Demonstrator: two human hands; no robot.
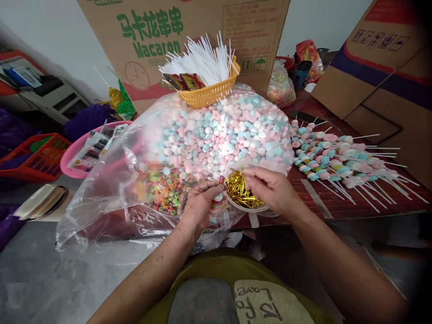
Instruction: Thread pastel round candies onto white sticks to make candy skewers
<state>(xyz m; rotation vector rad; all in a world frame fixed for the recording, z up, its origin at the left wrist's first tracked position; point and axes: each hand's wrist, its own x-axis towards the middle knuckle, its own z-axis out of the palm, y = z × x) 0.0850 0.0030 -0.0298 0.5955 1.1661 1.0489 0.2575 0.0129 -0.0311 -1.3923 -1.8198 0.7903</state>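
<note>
My left hand point(197, 202) is closed around a marshmallow skewer point(218, 202) in what looks like a clear wrapper, its pink tip pinched between thumb and forefinger. Pastel pieces show below the fingers; the rest is hidden by the hand. Over the right side of a white bowl point(232, 168) is my right hand point(270, 186), its fingers curled together and slightly blurred. Whatever they may pinch is too small to make out. Gold twist ties point(238, 189) fill the bowl, just right of the left hand.
A large clear bag of pastel marshmallows point(216, 135) covers the table, with colourful ring candies point(168, 193) at its front. On it stands a yellow basket point(209, 94) of white sticks. Finished-looking skewers point(337, 157) lie right. Cardboard boxes point(202, 18) stand behind; a pink basin point(70, 157) is left.
</note>
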